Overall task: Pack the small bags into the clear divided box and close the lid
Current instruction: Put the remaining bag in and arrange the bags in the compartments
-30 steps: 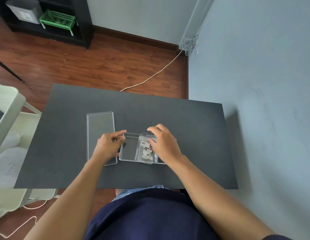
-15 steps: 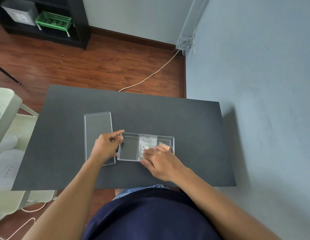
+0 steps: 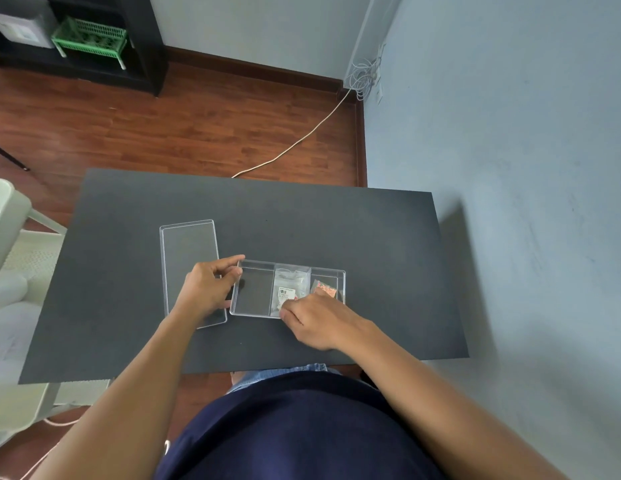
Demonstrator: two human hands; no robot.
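The clear divided box (image 3: 254, 265) lies on the dark table (image 3: 302, 220), three compartments side by side. Its left compartment holds nothing. A small bag with a white label (image 3: 288, 284) lies in the middle compartment, and a small bag with orange pieces (image 3: 325, 289) in the right one. My left hand (image 3: 208, 289) grips the box's left end wall with thumb and fingers. My right hand (image 3: 319, 323) rests at the box's near edge, fingertips on the labelled bag. The clear lid (image 3: 189, 251) lies flat left of the box, partly under my left hand.
A white plastic chair (image 3: 11, 271) stands left of the table. A blue-grey wall (image 3: 527, 168) runs close along the table's right side. A white cable (image 3: 302, 140) crosses the wooden floor beyond the far edge. A black shelf with a green basket (image 3: 90, 38) stands far left.
My right hand has slid from over the box's right side back to its near edge, uncovering the bag with orange pieces. My left hand has stayed on the box's left end.
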